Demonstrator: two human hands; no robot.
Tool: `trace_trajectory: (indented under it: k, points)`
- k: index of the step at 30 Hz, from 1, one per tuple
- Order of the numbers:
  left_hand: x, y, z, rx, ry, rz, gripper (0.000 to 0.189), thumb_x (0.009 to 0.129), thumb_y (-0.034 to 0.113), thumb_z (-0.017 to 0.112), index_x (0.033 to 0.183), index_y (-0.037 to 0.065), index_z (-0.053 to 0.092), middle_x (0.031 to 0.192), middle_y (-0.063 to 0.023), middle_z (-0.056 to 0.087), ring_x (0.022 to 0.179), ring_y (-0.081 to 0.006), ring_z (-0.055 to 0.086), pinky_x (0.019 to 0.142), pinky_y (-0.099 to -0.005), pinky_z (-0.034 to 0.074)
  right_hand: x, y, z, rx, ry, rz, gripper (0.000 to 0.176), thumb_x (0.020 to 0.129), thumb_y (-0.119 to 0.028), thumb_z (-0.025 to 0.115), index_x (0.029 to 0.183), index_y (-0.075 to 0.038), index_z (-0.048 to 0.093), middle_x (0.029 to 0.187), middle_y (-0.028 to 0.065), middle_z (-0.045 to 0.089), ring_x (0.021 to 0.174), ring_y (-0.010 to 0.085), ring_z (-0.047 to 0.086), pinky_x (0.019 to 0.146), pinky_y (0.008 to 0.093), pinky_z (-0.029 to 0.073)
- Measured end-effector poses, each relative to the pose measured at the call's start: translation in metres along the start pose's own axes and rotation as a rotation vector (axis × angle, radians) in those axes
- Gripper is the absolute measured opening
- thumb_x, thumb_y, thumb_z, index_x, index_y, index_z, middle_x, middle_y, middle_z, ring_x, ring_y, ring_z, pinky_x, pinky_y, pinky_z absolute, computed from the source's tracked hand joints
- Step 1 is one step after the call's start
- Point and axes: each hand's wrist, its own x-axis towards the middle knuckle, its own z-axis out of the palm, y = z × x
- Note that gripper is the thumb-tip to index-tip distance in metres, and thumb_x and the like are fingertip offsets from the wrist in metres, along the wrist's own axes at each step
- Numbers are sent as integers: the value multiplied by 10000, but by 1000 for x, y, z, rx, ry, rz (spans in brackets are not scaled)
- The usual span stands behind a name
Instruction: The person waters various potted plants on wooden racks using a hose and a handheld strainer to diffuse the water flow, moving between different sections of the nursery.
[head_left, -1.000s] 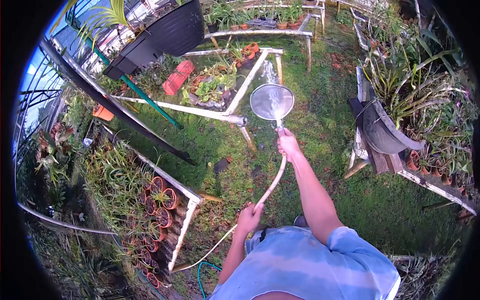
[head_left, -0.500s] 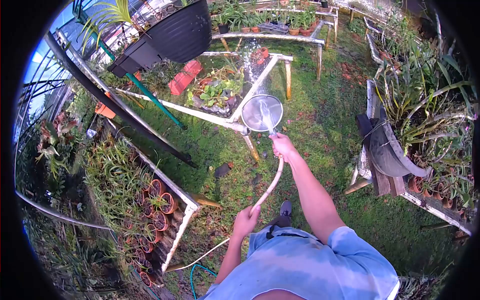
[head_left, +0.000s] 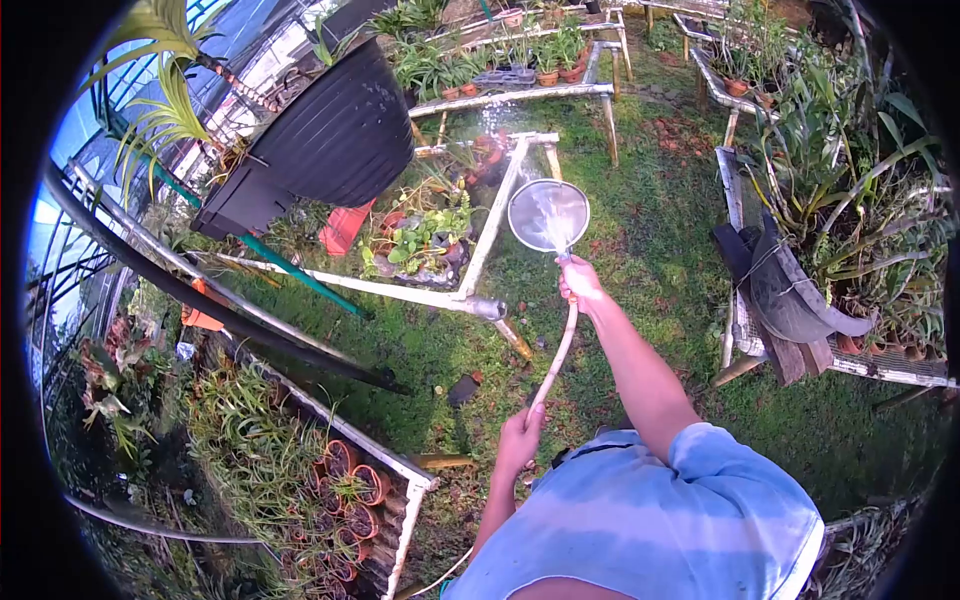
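Note:
My right hand [head_left: 579, 279] is closed round the neck of a watering nozzle with a wide, round, pale head [head_left: 549, 215]. Water sprays from it toward the far side. A beige hose [head_left: 557, 365] runs down from that grip to my left hand [head_left: 520, 437], whose fingers are wrapped round it near my body. Just beyond the nozzle stands a white pipe frame [head_left: 490, 235], with a clump of leafy potted plants [head_left: 425, 240] inside its corner.
A large black pot [head_left: 335, 130] hangs at upper left, near a dark slanting pole [head_left: 230, 300]. Lower left, a bench holds several terracotta pots [head_left: 345, 490]. On the right, a bench carries orchids [head_left: 830, 220] and a curved dark sheet [head_left: 785, 285]. Mossy grass [head_left: 650, 300] lies between them.
My view has turned slightly, and the black pot looks larger. The nozzle has shifted a little to the right in view, still spraying. Both hands keep their grips.

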Motion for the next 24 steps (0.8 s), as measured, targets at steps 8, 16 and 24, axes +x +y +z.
trace_trajectory:
  k: [8, 16, 24]
  points:
    - [42, 26, 11, -90, -116, 4, 458, 995, 415, 476, 810, 23, 622, 609, -19, 504, 581, -100, 470, 532, -298, 381, 41, -23, -14, -45, -79, -21, 221, 995, -199, 460, 1137, -49, 538, 651, 3, 437, 445, 79, 368, 362, 238, 295]
    - [98, 54, 42, -129, -19, 38, 511, 983, 472, 466, 820, 11, 614, 616, -55, 520, 591, -152, 495, 566, -339, 408, 104, -68, -30, -7, -42, -39, 216, 978, -161, 463, 1158, -68, 538, 623, 2, 433, 425, 81, 382, 340, 245, 314]
    - [153, 122, 73, -76, 33, -18, 534, 976, 488, 470, 795, 6, 609, 605, -86, 518, 595, -194, 511, 586, -372, 420, 164, -121, -54, -91, -17, -72, 210, 988, -187, 448, 1143, -65, 519, 635, -1, 412, 441, 81, 369, 355, 235, 294]
